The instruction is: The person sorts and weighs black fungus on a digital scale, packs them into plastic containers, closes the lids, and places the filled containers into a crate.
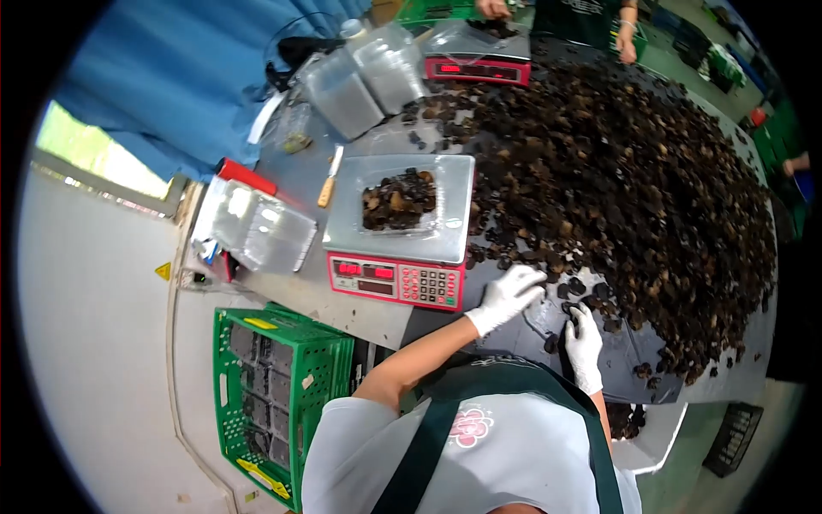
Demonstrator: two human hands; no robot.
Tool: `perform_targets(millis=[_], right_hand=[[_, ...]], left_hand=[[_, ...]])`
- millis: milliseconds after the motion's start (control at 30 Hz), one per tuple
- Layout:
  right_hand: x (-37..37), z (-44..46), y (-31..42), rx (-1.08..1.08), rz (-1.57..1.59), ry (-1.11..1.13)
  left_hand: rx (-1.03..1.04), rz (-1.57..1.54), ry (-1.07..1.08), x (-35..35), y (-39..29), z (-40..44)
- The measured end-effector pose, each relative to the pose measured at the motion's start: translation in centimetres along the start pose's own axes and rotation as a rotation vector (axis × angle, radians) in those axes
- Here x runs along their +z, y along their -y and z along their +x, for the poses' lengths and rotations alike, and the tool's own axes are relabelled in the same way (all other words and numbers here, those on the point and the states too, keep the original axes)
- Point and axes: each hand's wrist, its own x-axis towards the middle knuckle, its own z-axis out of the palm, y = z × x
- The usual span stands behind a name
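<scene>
My left hand (511, 300), in a white glove, reaches over the table at the near edge of a pile of dark, mushroom-like pieces (616, 197). Its fingers are stretched out, with nothing visible in them. My right hand (584, 347), gloved too, lies just to the right, its fingers apart and fingertips beside a few loose dark pieces. Between the hands is a clear, shiny patch, perhaps plastic; I cannot tell. Left of my hands, a red-and-silver digital scale (398, 278) carries a clear plastic tray (438, 201) filled with dark pieces.
A wooden-handled knife (328, 187) lies beyond the scale. Stacked clear containers (265, 227) stand at left, more (342, 90) at the back. A green crate (321, 377) holds filled trays below. Across the table, another person's hand (627, 43) is near a second scale (477, 70).
</scene>
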Motion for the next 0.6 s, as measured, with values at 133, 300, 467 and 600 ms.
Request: perform_targets(millis=[133,300,467,600], right_hand=[[0.1,0.1,0.1,-0.019,-0.031,-0.036],[0.3,0.1,0.0,-0.006,-0.014,-0.045],[0.0,0.1,0.3,0.017,-0.013,-0.021],[0.4,0.0,-0.1,-0.029,-0.035,-0.065]], left_hand=[[-0.567,-0.561,-0.264,0.4,3.1,-0.3],[-1.099,-1.799,-0.122,-3.3,3.2,1.4],[-1.036,-2.061,-0.155,-4.4,1.8,3.3],[-1.000,-2.018,-0.201,-6.1,1.9,4.4]])
